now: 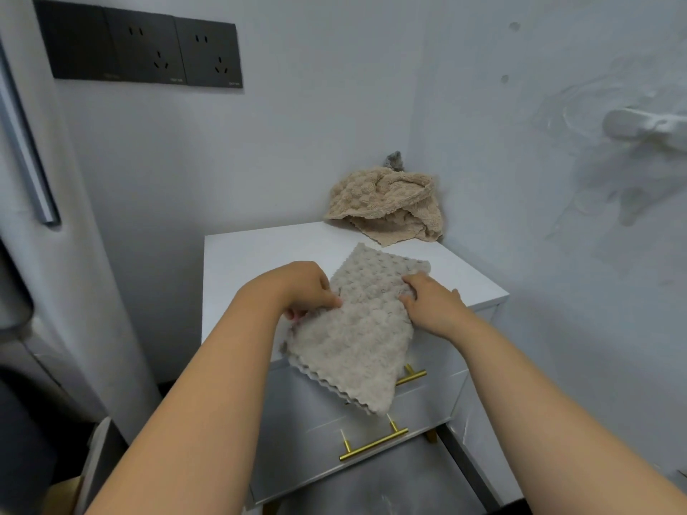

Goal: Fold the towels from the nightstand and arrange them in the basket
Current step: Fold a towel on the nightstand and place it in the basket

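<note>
A beige bubble-textured towel (357, 328) lies folded on the front of the white nightstand (260, 254), its scalloped edge hanging over the drawers. My left hand (305, 289) pinches its left edge with curled fingers. My right hand (433, 302) grips the right side, fingers bent into the fabric. A second, tan towel (386, 206) sits crumpled in the back right corner of the nightstand, with a bit of grey cloth (394, 160) poking up behind it. No basket is in view.
The nightstand has two drawers with gold bar handles (373, 442). Walls close in behind and to the right; a white hook (647, 124) sticks out on the right wall. Dark sockets (148, 50) are mounted at upper left. A grey padded headboard (37, 217) stands left.
</note>
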The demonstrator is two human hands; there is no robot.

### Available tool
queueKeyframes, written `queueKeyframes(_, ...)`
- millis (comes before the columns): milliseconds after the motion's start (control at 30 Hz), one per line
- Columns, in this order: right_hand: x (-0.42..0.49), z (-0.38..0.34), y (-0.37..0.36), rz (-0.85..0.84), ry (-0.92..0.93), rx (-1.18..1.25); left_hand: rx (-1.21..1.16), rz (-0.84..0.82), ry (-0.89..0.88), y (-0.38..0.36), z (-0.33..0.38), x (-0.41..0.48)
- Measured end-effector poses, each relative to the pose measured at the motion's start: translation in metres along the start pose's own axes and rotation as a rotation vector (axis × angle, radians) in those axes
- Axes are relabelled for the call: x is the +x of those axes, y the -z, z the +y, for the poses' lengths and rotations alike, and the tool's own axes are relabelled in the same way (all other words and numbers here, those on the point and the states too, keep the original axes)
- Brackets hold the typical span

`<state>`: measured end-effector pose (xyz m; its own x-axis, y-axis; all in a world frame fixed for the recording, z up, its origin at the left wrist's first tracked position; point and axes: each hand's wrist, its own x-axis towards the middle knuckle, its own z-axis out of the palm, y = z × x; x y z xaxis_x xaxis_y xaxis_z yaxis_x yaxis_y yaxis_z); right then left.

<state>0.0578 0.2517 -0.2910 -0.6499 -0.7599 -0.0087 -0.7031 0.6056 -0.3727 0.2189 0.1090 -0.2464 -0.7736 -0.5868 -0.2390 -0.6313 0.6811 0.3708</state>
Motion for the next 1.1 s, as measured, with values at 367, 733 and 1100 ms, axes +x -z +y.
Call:
queueKeyframes(367, 0.005, -0.001, 0.016, -0.233, 0.168, 0.077, 0.165, 0.21, -0.279, -0.026, -0.001, 0.033)
queueKeyframes(733, 0.053, -0.001, 0.002, -0.007, -0.044, 0.553, 0.209, 0.1, -0.109, -0.034, -0.019, 0.062)
queueKeyframes(1100, 0.095, -0.005, -0.006, 0.13, -0.072, 0.779, 0.055, 0.256, -0.156, -0.032, -0.031, 0.094)
